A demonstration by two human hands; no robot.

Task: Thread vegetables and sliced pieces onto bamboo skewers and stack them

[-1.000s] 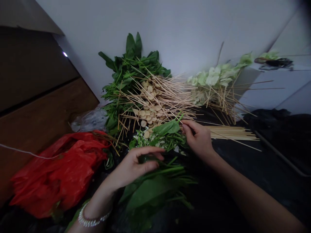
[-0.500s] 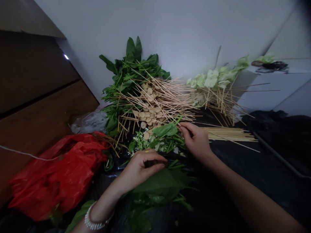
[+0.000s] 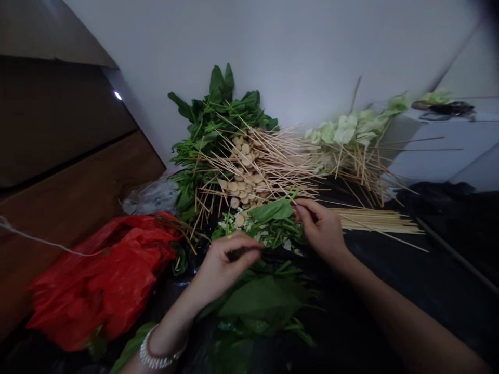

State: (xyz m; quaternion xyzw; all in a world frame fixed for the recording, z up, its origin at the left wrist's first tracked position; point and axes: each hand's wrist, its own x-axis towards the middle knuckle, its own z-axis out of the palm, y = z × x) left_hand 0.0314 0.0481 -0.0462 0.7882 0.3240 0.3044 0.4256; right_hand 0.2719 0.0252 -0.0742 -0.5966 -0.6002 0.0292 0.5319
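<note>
My right hand pinches the stem end of a green leaf between thumb and forefinger. Whether a skewer is also in that pinch, I cannot tell. To the left, my left hand is loosely curved, thumb and forefinger slightly apart with nothing visible between them. It hovers over a pile of large green leaves on black plastic. Cut greens and white bits lie between and beyond the hands. Behind them is a heap of skewers bearing pale round slices.
Loose bare skewers lie right of my right hand. Skewered leafy greens lean at the back wall, and skewered pale cabbage stands back right. A red plastic bag and a clear bag sit at the left.
The view has shifted slightly, so the scene appears a little further right. My left hand has risen a little off the leaf pile. My right hand keeps its pinch at the leaf.
</note>
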